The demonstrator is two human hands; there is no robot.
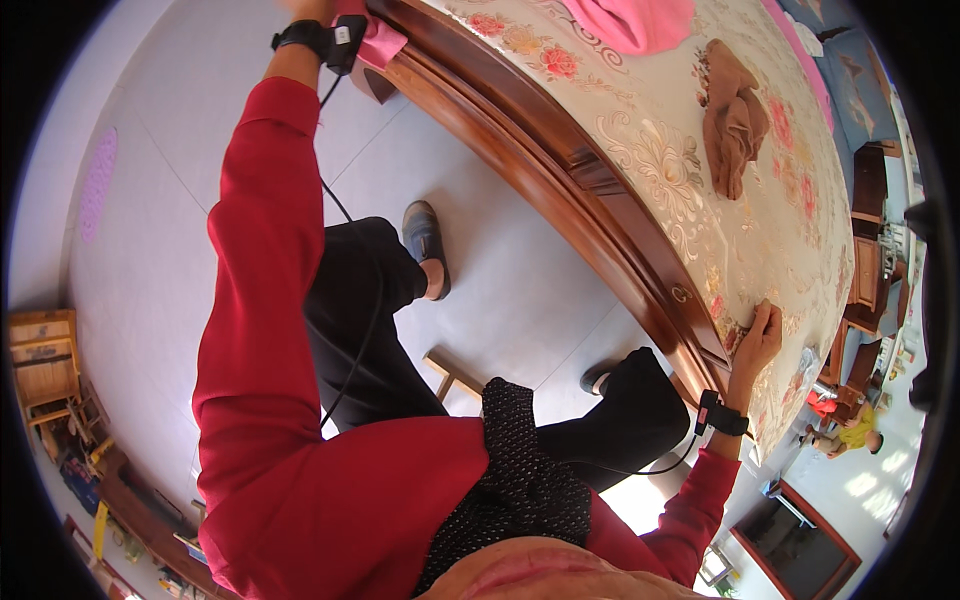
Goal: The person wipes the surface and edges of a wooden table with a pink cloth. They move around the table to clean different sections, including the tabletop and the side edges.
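At the top edge, my left hand (pixel 304 6) is mostly cut off, beside a pink cloth (pixel 384 43) at the wooden table's edge; its fingers are hidden. On the right, my right hand (pixel 761 337) rests on the floral tablecloth (pixel 667 161) with curled fingers; whether they pinch the cloth cannot be told. A crumpled brown cloth (pixel 733 124) lies on the tablecloth, farther from me than my right hand. Another pink cloth (pixel 637 22) lies near the top edge. Both wrists wear black straps with cabled devices.
The wooden table edge (pixel 540 161) curves between my arms, with a small ring pull (pixel 681 292). Part of a wooden stool (pixel 456 371) shows between my legs. A clear plastic item (pixel 808 360) lies beyond my right hand. A person in yellow (pixel 859 435) is far right.
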